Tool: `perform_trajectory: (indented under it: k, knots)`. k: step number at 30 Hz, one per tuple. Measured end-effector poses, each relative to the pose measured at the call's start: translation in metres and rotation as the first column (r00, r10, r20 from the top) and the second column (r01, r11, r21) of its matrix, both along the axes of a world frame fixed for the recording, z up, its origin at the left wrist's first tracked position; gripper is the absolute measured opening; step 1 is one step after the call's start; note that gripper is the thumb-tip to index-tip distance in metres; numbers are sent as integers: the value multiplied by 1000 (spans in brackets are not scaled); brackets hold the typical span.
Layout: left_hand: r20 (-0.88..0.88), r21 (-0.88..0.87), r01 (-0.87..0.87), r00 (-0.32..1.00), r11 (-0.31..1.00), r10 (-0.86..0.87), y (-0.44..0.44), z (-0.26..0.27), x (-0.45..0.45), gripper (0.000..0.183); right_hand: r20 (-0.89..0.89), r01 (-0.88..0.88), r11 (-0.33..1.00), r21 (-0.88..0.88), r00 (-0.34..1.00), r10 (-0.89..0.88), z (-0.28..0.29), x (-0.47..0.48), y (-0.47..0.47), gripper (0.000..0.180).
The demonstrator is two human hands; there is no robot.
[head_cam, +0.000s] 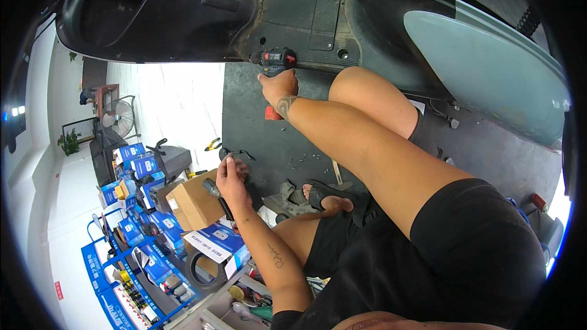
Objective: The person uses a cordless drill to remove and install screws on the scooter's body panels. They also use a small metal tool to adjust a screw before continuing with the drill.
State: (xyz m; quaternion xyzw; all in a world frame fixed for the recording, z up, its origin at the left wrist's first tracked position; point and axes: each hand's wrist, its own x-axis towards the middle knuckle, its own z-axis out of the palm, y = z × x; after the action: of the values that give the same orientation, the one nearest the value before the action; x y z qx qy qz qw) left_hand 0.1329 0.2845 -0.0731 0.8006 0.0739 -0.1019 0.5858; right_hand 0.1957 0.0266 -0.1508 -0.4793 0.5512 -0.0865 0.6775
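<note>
My right hand (280, 88) grips a cordless drill (275, 57) with a red battery, at the near edge of the scooter's black footboard (293, 23). The drill lies level and its nose points left, towards the black front panel (183, 13). My left hand (233, 181) is raised at the lower left, thumb and fingers drawn together; whether something small is between them cannot be told. A small round black part (224, 152) shows right at its fingertips, with a short black cable beside it. Small screws (305, 159) lie scattered on the dark floor mat.
The scooter's pale blue side panel (486, 73) spans the upper right. Pliers with yellow handles (213, 144) lie left of the mat. An open cardboard box (197, 201), blue boxes, a tyre (206, 270) and a blue rack stand lower left. A floor fan (120, 118) is farther off.
</note>
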Motion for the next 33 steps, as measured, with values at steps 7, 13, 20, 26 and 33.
perform_trajectory:
  k: [7, 13, 20, 26, 33]
  knots:
    - [3, -3, 7, 1000, 1000, -7, 3, 0, -5, 33, -33, 3, 997, -78, 999, -6, -5, 4, 1, 63]
    - [-21, 12, 4, 1000, 1000, -4, 8, 1, -6, 32, -13, -5, 992, -126, 1000, 3, -11, 7, -1, 61]
    - [-11, 9, 11, 1000, 1000, -10, 10, 2, -7, 32, -15, -21, 988, -154, 1000, 19, -12, 8, -3, 64]
    - [-16, 17, 29, 999, 999, -28, 7, 2, -7, 32, 32, -9, 991, -130, 999, 14, -13, 7, -2, 68]
    - [-14, 21, 31, 999, 999, -30, 4, 3, -13, 33, 18, -20, 990, -139, 1000, 23, -13, 10, -2, 67]
